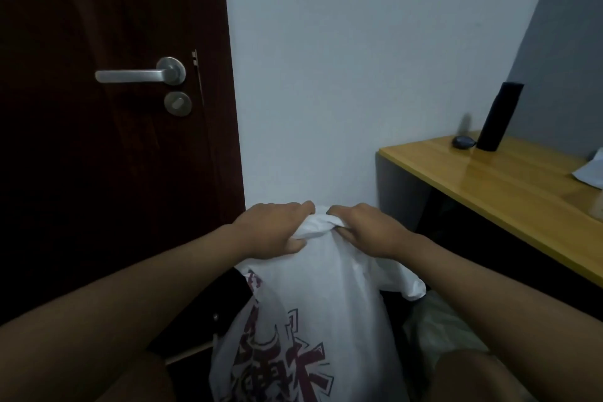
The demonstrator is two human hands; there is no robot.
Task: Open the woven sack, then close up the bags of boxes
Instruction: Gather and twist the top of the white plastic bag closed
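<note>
White plastic bag (303, 330) with dark red print stands upright between the knees, its neck bunched. Left hand (270, 232) and right hand (368, 228) both curl fingers round the twisted top. Beyond: wooden desk (489, 179), dark door (114, 108).

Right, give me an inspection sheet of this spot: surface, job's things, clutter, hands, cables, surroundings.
Surface: wooden desk top at right; floor mostly hidden.
Job's things: white plastic bag with dark red print, upright between the person's knees, its top gathered into a twist; boxes inside not visible; woven sack not identifiable.
Clutter: black cylinder standing on the desk, small dark round object beside it, white paper at the desk's right edge.
Hands: left hand and right hand both grip the bag's twisted top.
Cables: nothing seen.
Surroundings: dark door with metal lever handle at left, pale wall ahead.
</note>
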